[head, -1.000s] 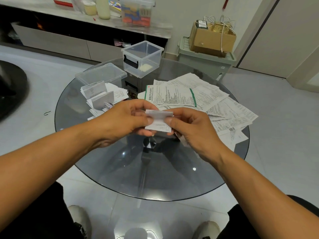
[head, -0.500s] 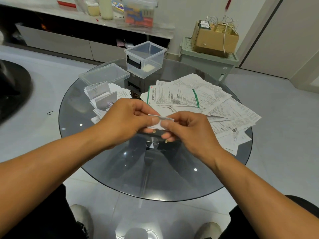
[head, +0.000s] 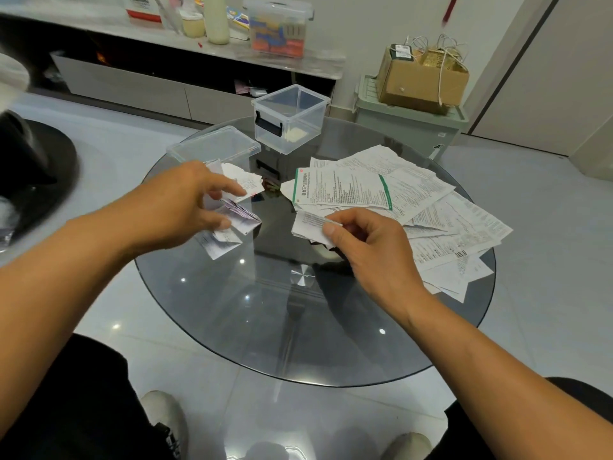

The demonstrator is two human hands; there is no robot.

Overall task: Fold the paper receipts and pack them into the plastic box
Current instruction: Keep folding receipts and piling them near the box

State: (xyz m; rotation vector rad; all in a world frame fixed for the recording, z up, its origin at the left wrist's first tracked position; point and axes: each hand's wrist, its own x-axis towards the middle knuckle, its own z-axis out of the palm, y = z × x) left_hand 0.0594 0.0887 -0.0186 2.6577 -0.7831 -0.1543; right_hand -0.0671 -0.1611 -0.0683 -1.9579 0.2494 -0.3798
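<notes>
My right hand (head: 374, 250) pinches a small folded receipt (head: 308, 225) just above the round glass table (head: 265, 310). My left hand (head: 179, 207) is spread, fingers apart, over a small pile of folded receipts (head: 238, 220) on the table's left side, and its fingertips touch the pile. A heap of flat, unfolded receipts (head: 431, 207) covers the right side, topped by a green-edged sheet (head: 341, 189). The clear plastic box (head: 305, 127) with a black latch stands open at the far edge, with something small and white inside. Its clear lid (head: 212, 146) lies to its left, behind the folded pile.
Beyond the table, a pale green storage bin (head: 411, 127) carries a cardboard box (head: 421, 81). A low cabinet (head: 139, 84) along the wall holds bottles and a container. A black round object (head: 33, 167) sits on the floor at left. My shoes show through the glass.
Both hands were together on the folded receipt at the centre. Now the left hand has let go and moved left onto the folded pile; the right hand keeps the receipt.
</notes>
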